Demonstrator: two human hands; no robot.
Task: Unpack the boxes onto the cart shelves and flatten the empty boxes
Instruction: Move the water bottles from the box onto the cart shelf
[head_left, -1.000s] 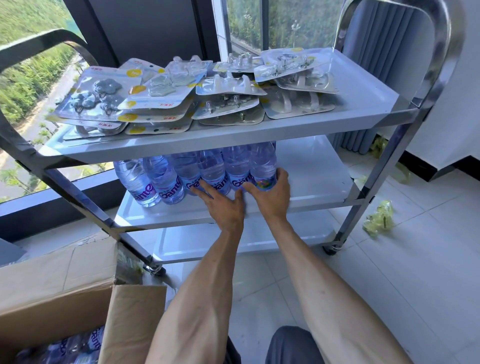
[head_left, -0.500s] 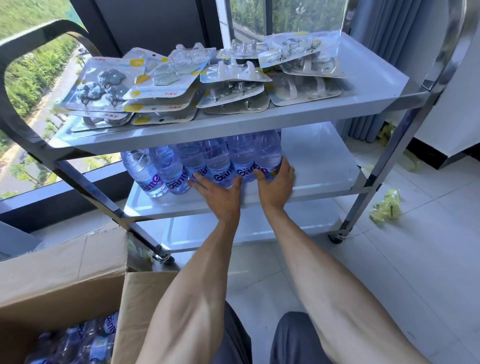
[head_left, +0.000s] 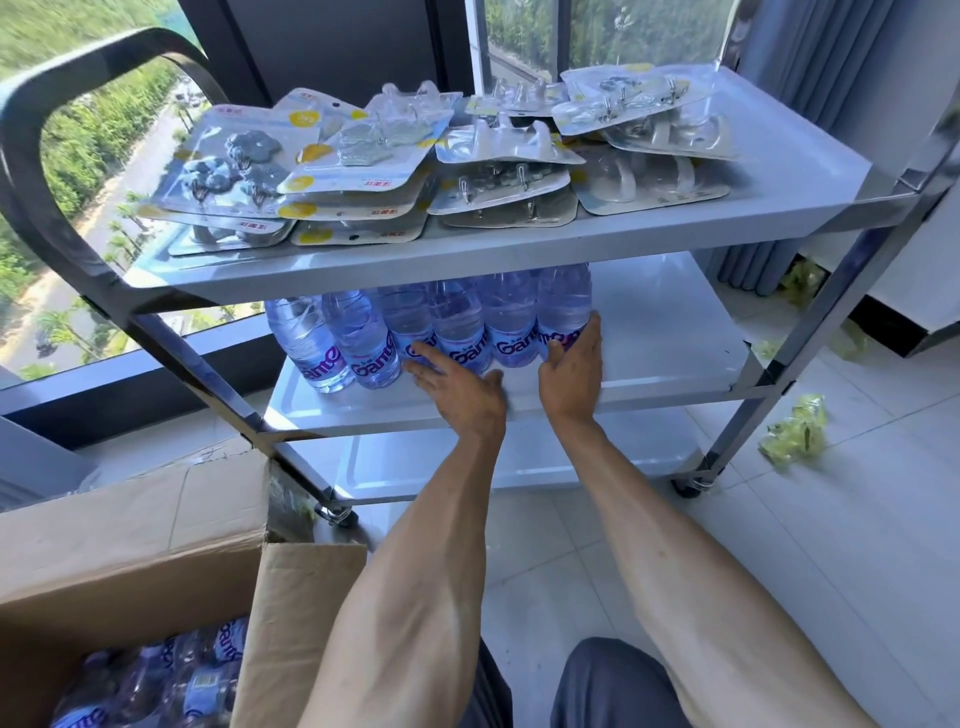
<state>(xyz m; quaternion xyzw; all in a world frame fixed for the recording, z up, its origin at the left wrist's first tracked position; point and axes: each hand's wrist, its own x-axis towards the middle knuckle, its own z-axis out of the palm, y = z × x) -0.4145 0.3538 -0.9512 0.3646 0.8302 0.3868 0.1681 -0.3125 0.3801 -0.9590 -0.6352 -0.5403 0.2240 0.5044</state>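
Head view. Steel three-shelf cart (head_left: 613, 244) on casters, standing on a pale tiled floor (head_left: 857, 519) against a dark-framed window (head_left: 332, 47); trees and a road far below outside. Grey curtain (head_left: 810, 62) behind the cart's far right corner. Crumpled yellow-green plastic scraps (head_left: 795, 431) on the tiles right of the cart.

Top shelf of the cart: overlapping blister packs of hooks (head_left: 363, 161), cards with yellow dots and red print too small to read.

Middle shelf (head_left: 670, 332): a row of clear water bottles (head_left: 457, 327) upright at its left half, six in the front row, blue labels reading "Ganten" in part. Right half of that shelf bare. Bottom shelf (head_left: 467, 467) holds nothing visible.

Left hand (head_left: 460, 387) at the front of the bottle row, fingers spread and flat, fingertips touching the third and fourth bottle labels, gripping nothing. Right hand (head_left: 571, 369) fingers loosely extended, laid against the side of the rightmost bottle, not wrapped around it.

Open cardboard box (head_left: 145, 540) on the floor left of and below the cart, flaps up; more of the same labelled bottles (head_left: 171, 680) inside, blurred.
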